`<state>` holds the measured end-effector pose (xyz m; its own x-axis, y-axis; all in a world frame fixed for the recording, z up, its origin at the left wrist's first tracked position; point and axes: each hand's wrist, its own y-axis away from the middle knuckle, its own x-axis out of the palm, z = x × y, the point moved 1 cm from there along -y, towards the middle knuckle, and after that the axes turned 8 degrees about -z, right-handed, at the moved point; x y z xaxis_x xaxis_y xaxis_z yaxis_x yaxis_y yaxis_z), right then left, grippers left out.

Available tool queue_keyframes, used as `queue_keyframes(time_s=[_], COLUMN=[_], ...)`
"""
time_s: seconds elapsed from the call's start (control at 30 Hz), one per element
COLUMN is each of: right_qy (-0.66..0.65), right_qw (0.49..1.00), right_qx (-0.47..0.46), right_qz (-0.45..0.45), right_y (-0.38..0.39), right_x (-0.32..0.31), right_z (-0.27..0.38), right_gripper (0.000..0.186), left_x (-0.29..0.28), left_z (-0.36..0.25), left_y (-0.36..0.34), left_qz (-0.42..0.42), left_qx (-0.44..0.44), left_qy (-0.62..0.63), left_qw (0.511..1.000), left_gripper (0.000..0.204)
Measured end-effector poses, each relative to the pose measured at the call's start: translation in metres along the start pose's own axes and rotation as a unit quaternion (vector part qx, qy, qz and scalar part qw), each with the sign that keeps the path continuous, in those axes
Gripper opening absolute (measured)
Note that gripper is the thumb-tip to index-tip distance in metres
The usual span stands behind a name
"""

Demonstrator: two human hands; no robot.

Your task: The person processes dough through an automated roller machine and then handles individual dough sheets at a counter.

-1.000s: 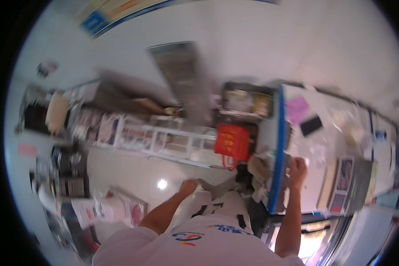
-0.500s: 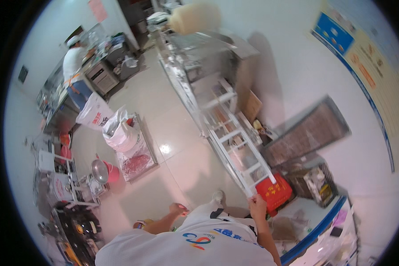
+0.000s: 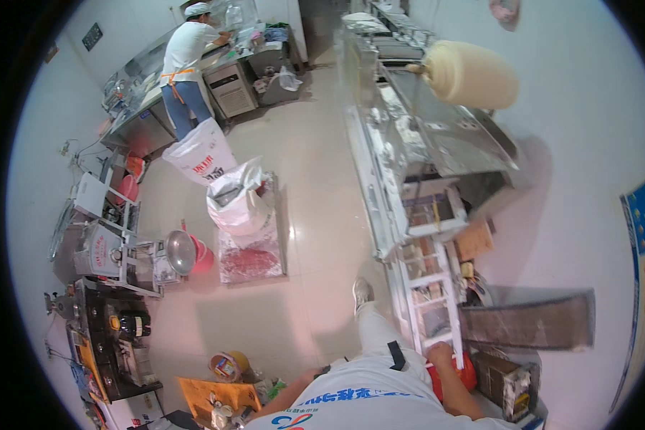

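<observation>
Grip of the right hand [image 3: 441, 354]: fingers curled at the near end of a white ladder-shaped frame [image 3: 452, 304]; whether they hold the rail or are just beside it cannot be told. The left hand [image 3: 309, 375], low beside the hip, is partly hidden by the wearer's white shirt [image 3: 358, 405], and its grip cannot be made out. Around them spreads a pale, shiny tiled floor [image 3: 322, 244]. Along the right side stands a long metal machine [image 3: 444, 140], and the ladder-shaped frame runs from its near end down to the right hand. At the upper left, a person [image 3: 192, 54] in a white cap, white top and orange apron ties leans over a metal work surface [image 3: 231, 93]. To the right of the frame lies a long brown panel [image 3: 534, 320]. Left of centre, a low platform [image 3: 251, 266] with a reddish, wrapped-looking top carries an open white sack [image 3: 240, 211]; another white sack [image 3: 204, 154] is just behind. An orange board [image 3: 226, 405] is near the left forearm. A cream barrel-shaped container [image 3: 473, 75] shows above the machine. Close to the right hand, partly covered by the forearm, is a red bag [image 3: 457, 380]. Beside the platform, a pink bucket [image 3: 203, 259] stands next to a round metal pan [image 3: 180, 252].
</observation>
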<state>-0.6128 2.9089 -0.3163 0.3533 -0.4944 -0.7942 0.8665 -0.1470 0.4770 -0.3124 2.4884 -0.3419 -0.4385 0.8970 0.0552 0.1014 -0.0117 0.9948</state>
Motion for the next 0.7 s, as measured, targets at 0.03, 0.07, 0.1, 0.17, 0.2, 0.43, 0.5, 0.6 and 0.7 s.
queue_keyframes(time_s=[0.03,0.07,0.1,0.17,0.2,0.43,0.5,0.6,0.7], right_qy=[-0.040,-0.026,-0.012,-0.001,-0.006,-0.174,-0.213,-0.217,-0.176], right_qw=[0.987,0.993,0.998,0.997,0.993,0.943,0.931,0.933,0.951], right_qx=[0.115,0.075,0.034,-0.074,-0.111,-0.249,-0.242,-0.231,-0.223], right_qz=[0.104,0.087,0.059,0.021,0.046,0.139,0.170,0.170,0.118], right_y=[-0.015,-0.039,-0.060,-0.115,-0.138,-0.250,-0.264,-0.298,-0.349], right_x=[0.012,0.019,0.028,0.048,0.055,0.040,0.036,0.053,0.076], right_z=[0.025,0.039,0.053,0.153,0.205,0.590,0.668,0.747,0.779], right_gripper=[0.012,0.013,0.015,0.019,0.020,0.017,0.016,0.018,0.019], left_x=[-0.009,-0.006,-0.011,-0.025,-0.034,-0.090,-0.108,-0.145,-0.191], left_z=[-0.012,-0.031,-0.058,-0.105,-0.126,-0.295,-0.344,-0.429,-0.530], left_y=[0.008,0.008,0.005,0.016,0.023,0.037,0.029,0.022,0.011], left_qz=[-0.021,-0.024,-0.030,-0.065,-0.081,-0.118,-0.127,-0.165,-0.080], left_qx=[0.004,0.013,0.023,0.046,0.056,0.100,0.123,0.206,0.152], left_qy=[0.040,0.075,0.104,0.164,0.192,0.318,0.318,0.246,0.383], left_qw=[0.999,0.997,0.994,0.983,0.976,0.936,0.932,0.933,0.908], left_gripper=[0.051,0.051,0.052,0.052,0.052,0.054,0.055,0.059,0.038])
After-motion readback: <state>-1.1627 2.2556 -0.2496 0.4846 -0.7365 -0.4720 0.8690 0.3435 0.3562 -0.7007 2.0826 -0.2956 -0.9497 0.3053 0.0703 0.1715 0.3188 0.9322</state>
